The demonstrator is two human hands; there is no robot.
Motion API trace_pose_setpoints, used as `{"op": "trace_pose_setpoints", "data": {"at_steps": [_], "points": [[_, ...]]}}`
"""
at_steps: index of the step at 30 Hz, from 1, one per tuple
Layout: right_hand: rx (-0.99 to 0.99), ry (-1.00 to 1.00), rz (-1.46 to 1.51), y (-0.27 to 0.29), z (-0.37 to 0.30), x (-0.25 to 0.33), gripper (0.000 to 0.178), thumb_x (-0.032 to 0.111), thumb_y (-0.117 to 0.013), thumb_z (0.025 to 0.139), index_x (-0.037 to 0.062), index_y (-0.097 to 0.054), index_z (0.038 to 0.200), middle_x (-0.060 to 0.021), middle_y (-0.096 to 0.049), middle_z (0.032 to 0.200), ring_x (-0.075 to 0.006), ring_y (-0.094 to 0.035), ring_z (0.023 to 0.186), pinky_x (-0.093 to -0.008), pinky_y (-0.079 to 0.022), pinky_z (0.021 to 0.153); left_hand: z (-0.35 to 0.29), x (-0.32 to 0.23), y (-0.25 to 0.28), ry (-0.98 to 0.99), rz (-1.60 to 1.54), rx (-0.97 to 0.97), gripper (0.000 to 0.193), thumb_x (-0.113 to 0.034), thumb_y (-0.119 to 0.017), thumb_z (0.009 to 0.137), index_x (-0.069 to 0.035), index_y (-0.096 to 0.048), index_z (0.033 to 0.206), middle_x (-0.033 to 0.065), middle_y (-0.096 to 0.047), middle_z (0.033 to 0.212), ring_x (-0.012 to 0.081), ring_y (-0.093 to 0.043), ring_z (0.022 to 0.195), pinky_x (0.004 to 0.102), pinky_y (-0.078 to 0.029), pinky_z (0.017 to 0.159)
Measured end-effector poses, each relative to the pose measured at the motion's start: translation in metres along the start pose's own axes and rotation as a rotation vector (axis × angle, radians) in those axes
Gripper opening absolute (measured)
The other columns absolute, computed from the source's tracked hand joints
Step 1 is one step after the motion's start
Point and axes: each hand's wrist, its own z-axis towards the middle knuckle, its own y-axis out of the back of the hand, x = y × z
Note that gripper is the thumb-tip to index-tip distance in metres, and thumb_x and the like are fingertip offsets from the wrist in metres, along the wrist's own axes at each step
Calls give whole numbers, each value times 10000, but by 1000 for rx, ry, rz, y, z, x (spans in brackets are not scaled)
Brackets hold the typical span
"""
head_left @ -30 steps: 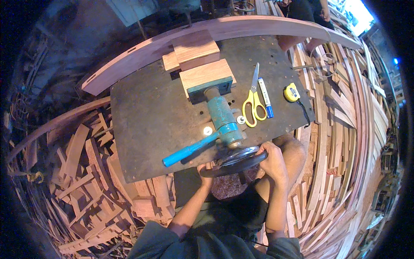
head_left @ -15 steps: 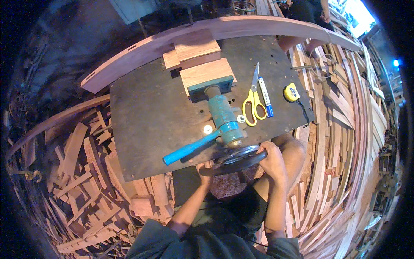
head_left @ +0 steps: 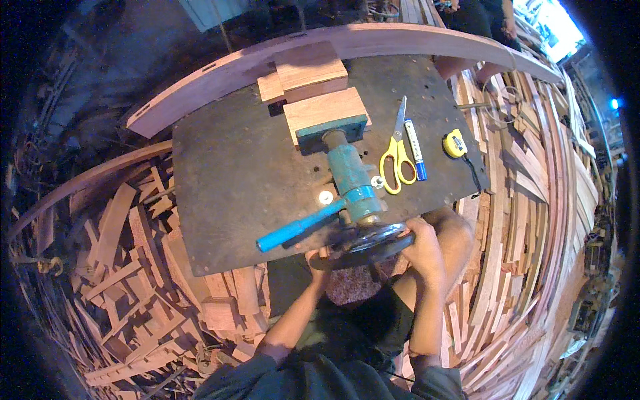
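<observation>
Both of my hands grip a dark handwheel (head_left: 367,248) at the near edge of the table. My left hand (head_left: 318,259) is closed on its left rim, partly hidden by the wheel. On the right rim, my right hand (head_left: 423,244) is wrapped round it. The wheel sits on the near end of a blue-green screw clamp (head_left: 349,173) with a blue lever handle (head_left: 293,229) pointing left. The clamp's plate (head_left: 332,133) touches a wooden block (head_left: 327,111), with another wooden block (head_left: 313,75) beyond it, against a long curved wooden beam (head_left: 380,41).
Yellow-handled scissors (head_left: 398,163), a blue-white marker (head_left: 415,150) and a yellow tape measure (head_left: 455,143) lie right of the clamp on the dark tabletop (head_left: 233,167). Wood offcuts (head_left: 133,287) heap at left; long strips (head_left: 507,267) lie at right. Another person (head_left: 483,20) stands far right.
The table and everything on it sit slightly farther right in the view. Both hands keep their hold on the handwheel, and the clamp and blocks show no clear shift against each other.
</observation>
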Motion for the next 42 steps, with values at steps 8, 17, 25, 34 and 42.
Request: {"op": "trace_pose_setpoints", "data": {"at_steps": [8,17,25,34,42], "points": [[66,20,-27,5,6,0,219,94,-635,778,-27,-545,620,-230,-592,711,-406,-579,741,-458,-455,678,-1,-9,-1,-73,66,12,319,-248,-560,917,-62,-550,657,16,-544,595,143,-500,541,323,-401,525],[113,30,-81,10,2,5,145,78,-707,603,31,-572,623,-172,-625,720,-365,-590,795,-431,-450,741,9,-13,-10,-420,446,-64,117,-100,-640,798,-85,-544,732,57,-553,641,229,-525,561,351,-390,525],[109,3,-50,7,5,-3,176,93,-713,636,20,-554,614,-180,-620,717,-378,-584,782,-445,-452,715,-4,17,4,-310,377,-82,161,-165,-630,835,-47,-540,773,90,-571,671,245,-541,597,346,-425,585],[89,28,-53,6,6,-1,223,101,-641,767,-33,-538,621,-228,-591,708,-411,-569,745,-468,-444,708,4,-49,-12,26,-89,-16,324,-130,-513,912,-9,-478,613,49,-496,567,167,-493,539,327,-422,557],[83,33,-49,8,7,3,231,98,-638,780,-39,-537,623,-234,-580,690,-411,-568,733,-463,-446,697,1,-51,-12,89,-168,-16,320,-114,-507,911,-18,-469,609,56,-495,580,169,-486,544,317,-421,556]]}}
